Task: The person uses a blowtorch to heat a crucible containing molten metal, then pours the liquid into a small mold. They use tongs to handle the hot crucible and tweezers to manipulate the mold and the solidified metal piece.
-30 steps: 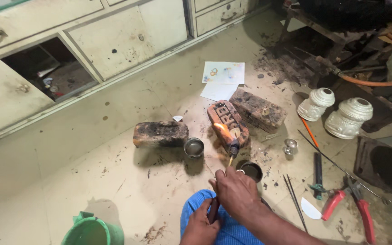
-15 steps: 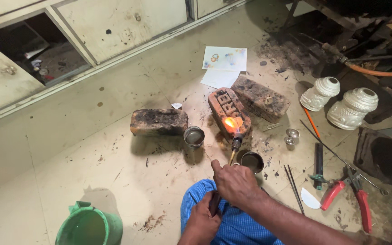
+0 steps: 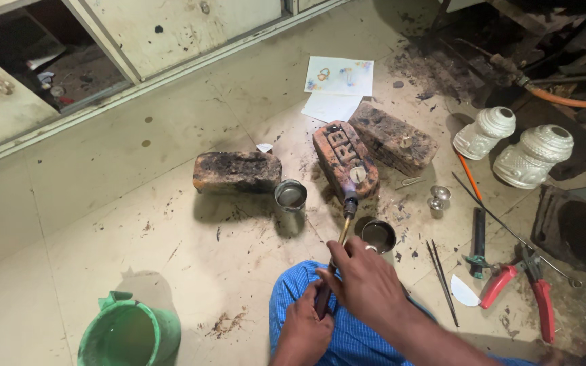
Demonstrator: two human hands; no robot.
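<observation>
Torch [image 3: 339, 244]: a thin brass-coloured tube with a dark nozzle at its far end, pointing at the middle brick; its near end and handle are hidden under the two hands, so its full length cannot be made out.
Right hand [image 3: 367, 285]: fingers closed round the torch stem, just near of the small cup; the wrist runs off the lower edge.
Left hand [image 3: 304, 329]: gripping the dark lower end of the torch against the blue cloth; fingers mostly hidden by the right hand.
Blue cloth [image 3: 350, 339]: checked fabric over the person's lap, cut off at the near edge.
Middle brick [image 3: 344, 158]: reddish, scorched, lying on the floor just far of the nozzle, with a small pale round piece [image 3: 357, 174] on its near end; what the piece is cannot be told.
Right brick [image 3: 393, 137]: blackened, touching the middle brick's right side.
Left brick [image 3: 237, 171]: sooty, well to the left.
Steel cups: one [image 3: 290, 195] just right of the left brick, one [image 3: 378, 236] beside the right hand.
Pliers [image 3: 520, 288]: red-handled, near right.
White holders [image 3: 513, 144]: two ribbed ceramic pieces, far right.
Green jug [image 3: 129, 334]: near left, partly cut off.
Papers [image 3: 337, 85]: far of the bricks.
</observation>
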